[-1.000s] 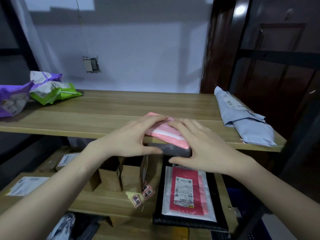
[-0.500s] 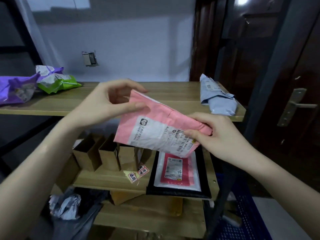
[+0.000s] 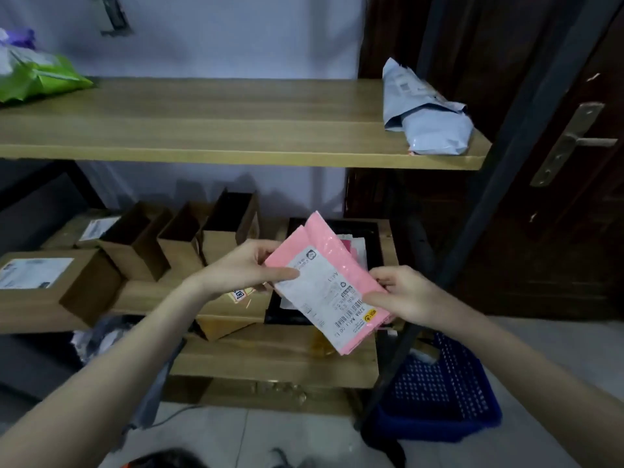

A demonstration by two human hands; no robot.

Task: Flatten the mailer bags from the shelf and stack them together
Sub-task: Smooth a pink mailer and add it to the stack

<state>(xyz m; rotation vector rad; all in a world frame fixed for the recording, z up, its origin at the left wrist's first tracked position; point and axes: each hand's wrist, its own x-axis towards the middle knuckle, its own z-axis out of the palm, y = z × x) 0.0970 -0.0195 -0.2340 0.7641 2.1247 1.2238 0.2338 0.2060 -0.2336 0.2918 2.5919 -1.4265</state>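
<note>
I hold a pink mailer bag [image 3: 332,265] with a white shipping label in front of the lower shelf. My left hand [image 3: 243,268] pinches its upper left edge, thumb on the label. My right hand [image 3: 401,293] pinches its right edge. Behind the pink bag, on the lower shelf, lies a flat black mailer [image 3: 366,231] with a clear and red bag on it, mostly hidden. A folded grey-blue mailer bag [image 3: 427,113] rests at the right end of the upper shelf [image 3: 216,130]. A green mailer [image 3: 40,79] and a purple one [image 3: 20,37] lie at its far left.
Open brown cardboard boxes [image 3: 175,241] stand in a row on the lower shelf [image 3: 277,356], with a labelled carton [image 3: 44,285] at left. A dark metal shelf post [image 3: 486,211] slants down the right. A blue perforated basket [image 3: 439,390] sits on the tiled floor beside a door with a metal handle [image 3: 570,143].
I lifted the pink bag off the upper shelf and brought it down in front of the lower shelf. Both hands went from pressing it flat to pinching its edges.
</note>
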